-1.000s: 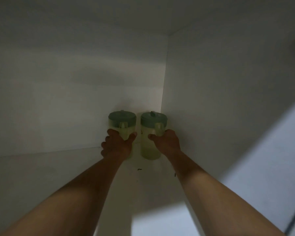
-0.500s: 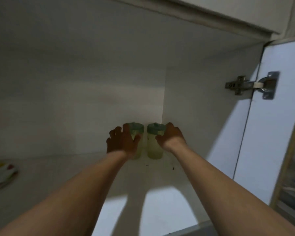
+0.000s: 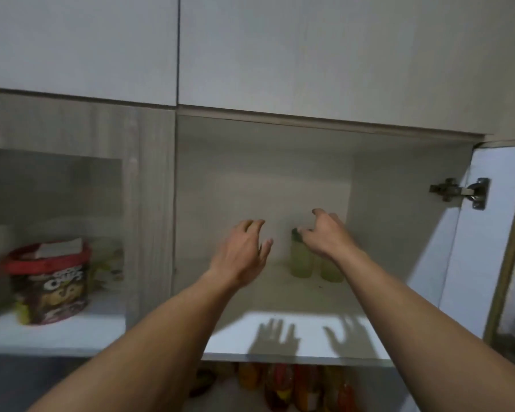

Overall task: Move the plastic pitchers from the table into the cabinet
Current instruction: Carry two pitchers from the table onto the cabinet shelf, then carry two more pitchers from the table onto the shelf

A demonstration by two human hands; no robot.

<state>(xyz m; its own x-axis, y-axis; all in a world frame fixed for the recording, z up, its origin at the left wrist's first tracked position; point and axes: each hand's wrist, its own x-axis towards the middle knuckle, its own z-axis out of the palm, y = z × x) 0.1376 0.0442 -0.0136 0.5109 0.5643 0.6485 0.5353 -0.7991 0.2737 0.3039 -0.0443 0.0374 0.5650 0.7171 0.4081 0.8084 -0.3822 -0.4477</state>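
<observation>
Both pitchers (image 3: 302, 260) stand side by side at the back right of the open cabinet (image 3: 280, 292) shelf, while the left hand (image 3: 241, 257) and right hand (image 3: 324, 236) hover before them, fingers spread, gripping nothing.

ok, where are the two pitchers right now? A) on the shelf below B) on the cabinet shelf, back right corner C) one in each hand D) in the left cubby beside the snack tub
B: both pitchers stand side by side at the back right of the cabinet shelf, with the left hand and right hand open and holding nothing.
</observation>
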